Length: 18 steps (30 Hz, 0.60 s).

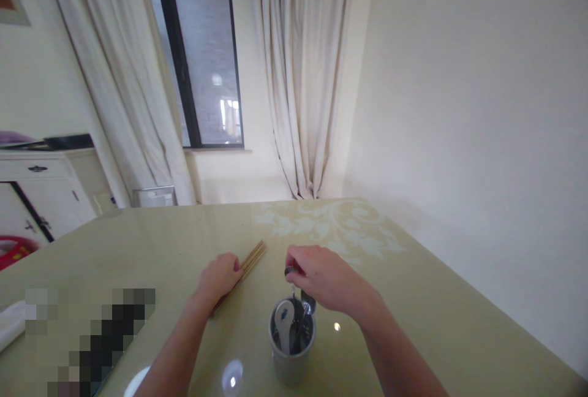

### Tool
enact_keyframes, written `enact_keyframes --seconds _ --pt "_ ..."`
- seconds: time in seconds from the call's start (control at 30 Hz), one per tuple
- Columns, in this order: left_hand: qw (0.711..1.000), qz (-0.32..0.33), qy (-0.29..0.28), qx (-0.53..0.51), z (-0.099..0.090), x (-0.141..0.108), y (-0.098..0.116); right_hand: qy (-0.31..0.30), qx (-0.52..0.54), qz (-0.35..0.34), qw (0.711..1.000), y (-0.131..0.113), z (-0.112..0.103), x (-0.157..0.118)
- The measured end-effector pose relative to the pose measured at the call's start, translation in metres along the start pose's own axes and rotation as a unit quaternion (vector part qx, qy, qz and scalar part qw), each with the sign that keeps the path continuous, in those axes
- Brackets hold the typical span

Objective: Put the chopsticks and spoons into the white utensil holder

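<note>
My left hand (220, 277) is closed around a bundle of thin wooden chopsticks (254, 257) that lies slanted on the table. Its fingertips are partly hidden behind the hand. To the right, my right hand (316, 271) pinches the dark rounded end of a metal spoon (290, 271) above a grey cylindrical utensil holder (293, 367). The spoon's thin stem runs down towards the holder's mouth. Inside the holder stand a pale spoon (284, 322) with a blue mark and several dark or metal utensils. A second shiny metal spoon head (308, 302) sticks out just under my right hand.
The glossy olive-green table (174, 250) carries a pale floral pattern at its far right. A white rounded object (136, 381) sits by my left forearm. At the far left are a white object (13, 323) and a blurred-out dark item. A wall borders the right side.
</note>
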State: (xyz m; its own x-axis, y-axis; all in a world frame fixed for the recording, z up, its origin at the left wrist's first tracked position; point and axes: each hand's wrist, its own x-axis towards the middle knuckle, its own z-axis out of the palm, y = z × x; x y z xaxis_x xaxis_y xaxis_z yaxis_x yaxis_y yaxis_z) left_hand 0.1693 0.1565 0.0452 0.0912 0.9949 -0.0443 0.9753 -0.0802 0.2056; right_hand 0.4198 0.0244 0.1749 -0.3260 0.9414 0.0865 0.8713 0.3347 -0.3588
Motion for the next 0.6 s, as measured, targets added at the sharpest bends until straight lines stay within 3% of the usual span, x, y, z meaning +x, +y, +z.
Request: enact_keyframes --seconds 0.6 --pt "0.998 0.052 -0.017 -0.021 0.011 0.006 -0.006 0.009 0.002 -0.004 1.000 0.001 -0.001 0.000"
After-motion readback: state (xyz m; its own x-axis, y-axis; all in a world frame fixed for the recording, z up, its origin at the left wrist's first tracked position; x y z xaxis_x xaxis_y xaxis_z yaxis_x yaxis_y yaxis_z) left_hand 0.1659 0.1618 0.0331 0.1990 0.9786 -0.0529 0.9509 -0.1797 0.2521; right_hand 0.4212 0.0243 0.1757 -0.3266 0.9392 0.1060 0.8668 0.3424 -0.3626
